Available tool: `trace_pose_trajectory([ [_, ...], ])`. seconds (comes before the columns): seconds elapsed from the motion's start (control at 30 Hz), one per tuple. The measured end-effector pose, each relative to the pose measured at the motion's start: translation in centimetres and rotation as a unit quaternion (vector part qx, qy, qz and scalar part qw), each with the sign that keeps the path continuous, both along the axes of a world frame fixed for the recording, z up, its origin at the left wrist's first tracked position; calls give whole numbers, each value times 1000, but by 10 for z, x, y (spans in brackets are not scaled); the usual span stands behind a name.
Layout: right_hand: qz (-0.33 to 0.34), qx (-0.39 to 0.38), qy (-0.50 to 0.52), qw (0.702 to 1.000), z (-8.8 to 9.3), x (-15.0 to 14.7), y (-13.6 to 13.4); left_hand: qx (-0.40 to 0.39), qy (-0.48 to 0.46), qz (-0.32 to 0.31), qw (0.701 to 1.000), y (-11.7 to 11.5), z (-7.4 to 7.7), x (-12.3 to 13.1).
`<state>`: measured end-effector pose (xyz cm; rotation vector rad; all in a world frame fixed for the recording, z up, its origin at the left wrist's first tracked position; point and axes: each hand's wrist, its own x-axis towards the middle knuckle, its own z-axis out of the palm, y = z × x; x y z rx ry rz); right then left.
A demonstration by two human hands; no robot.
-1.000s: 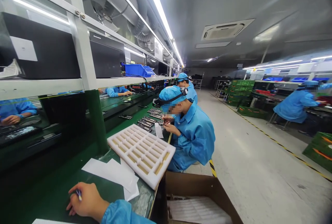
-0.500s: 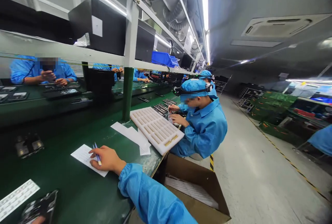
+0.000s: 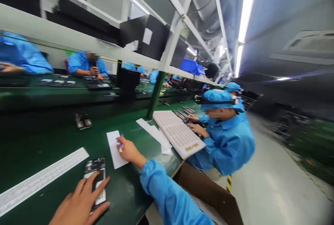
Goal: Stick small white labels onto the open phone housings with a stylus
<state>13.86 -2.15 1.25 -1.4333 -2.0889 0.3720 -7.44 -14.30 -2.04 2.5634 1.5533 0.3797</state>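
Note:
My left hand [image 3: 80, 199] lies with spread fingers over an opened phone [image 3: 95, 165] on the green bench, its fingertips on or just above the exposed inside. A pair of tweezers [image 3: 120, 145] is in my right hand [image 3: 130, 152], held between closed fingers. Under that hand is a white sheet [image 3: 114, 160], and the tweezers' tips are hard to make out there. Left of the phone runs a long white strip [image 3: 44, 176] with rows of small marks.
A small dark device part [image 3: 82, 121] lies farther back. White paper strips [image 3: 153, 133] and a white foam tray [image 3: 180, 131] are to the right, beside a co-worker in blue [image 3: 224, 138]. An open cardboard box [image 3: 216, 193] stands below the bench edge.
The view has turned left, so the scene has shifted rightward. My left hand now shows almost whole over the phone. My right hand still holds the tweezers at the sheet.

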Motion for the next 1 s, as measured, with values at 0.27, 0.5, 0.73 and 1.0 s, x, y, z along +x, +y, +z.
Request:
trace_pose_trajectory([
  [0.27,40,-154,397,904,8,39,50,-47,-7,72,996,31,48,-10],
  [0.5,-12,-184,432,883,-19,36,53,93,-68,-12,993,96,32,23],
  [0.73,32,-281,413,866,-26,39,43,128,-31,-89,987,113,-7,31],
  [1.0,-46,-246,438,863,-32,33,46,92,-28,-86,992,113,-1,31],
])
